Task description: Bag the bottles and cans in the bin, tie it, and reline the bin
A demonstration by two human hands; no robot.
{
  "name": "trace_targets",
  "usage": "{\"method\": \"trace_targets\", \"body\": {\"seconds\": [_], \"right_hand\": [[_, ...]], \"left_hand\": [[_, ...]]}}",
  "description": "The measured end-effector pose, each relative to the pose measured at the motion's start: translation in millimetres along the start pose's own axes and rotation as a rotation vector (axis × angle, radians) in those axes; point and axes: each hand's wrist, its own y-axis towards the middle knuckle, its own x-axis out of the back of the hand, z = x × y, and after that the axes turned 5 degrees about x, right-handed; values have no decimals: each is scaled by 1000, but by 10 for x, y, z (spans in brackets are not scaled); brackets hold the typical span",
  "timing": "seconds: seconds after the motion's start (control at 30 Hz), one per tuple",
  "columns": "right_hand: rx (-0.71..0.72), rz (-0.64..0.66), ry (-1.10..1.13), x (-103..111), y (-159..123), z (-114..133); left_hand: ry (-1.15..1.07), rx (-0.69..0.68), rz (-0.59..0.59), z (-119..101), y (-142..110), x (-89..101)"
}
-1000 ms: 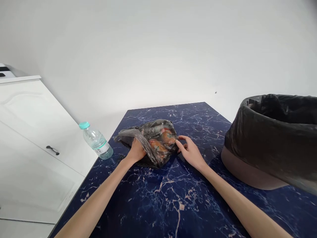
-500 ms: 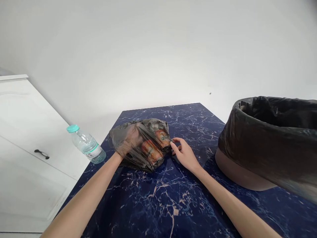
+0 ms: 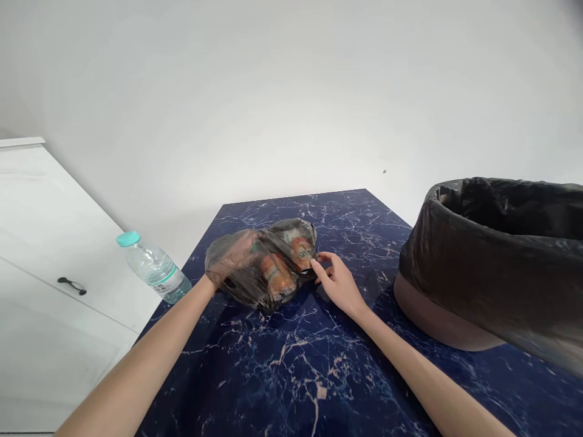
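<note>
Bag (image 3: 251, 278): draped since a second ago over left hand (image 3: 235, 250), cannot tell finger grip; still pinched in fingers of right hand (image 3: 339, 285).

"What did the person's long, slender left forearm (image 3: 148, 361) look like?"

"Bare and smooth, broadest at the lower edge of the view and narrowing evenly toward a slim left wrist (image 3: 211, 289)."

"And the right forearm (image 3: 423, 370)?"

"Much the same: bare down to the lower edge, with a slim, tapering outline."

"How about the hands?"

"The right hand (image 3: 340, 288) was bare and narrow, with slender fingers (image 3: 325, 257) and a slim thumb (image 3: 320, 274). The left hand (image 3: 239, 247) showed only as a hazy, softened shape, its finer details too blurred to tell."
</note>
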Motion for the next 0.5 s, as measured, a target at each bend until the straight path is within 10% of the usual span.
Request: {"method": "trace_targets", "body": {"seconds": [0.5], "right_hand": [[-32, -262, -15, 207, 121, -165]], "left_hand": [[-155, -155, 228, -556, -106, 289]]}}
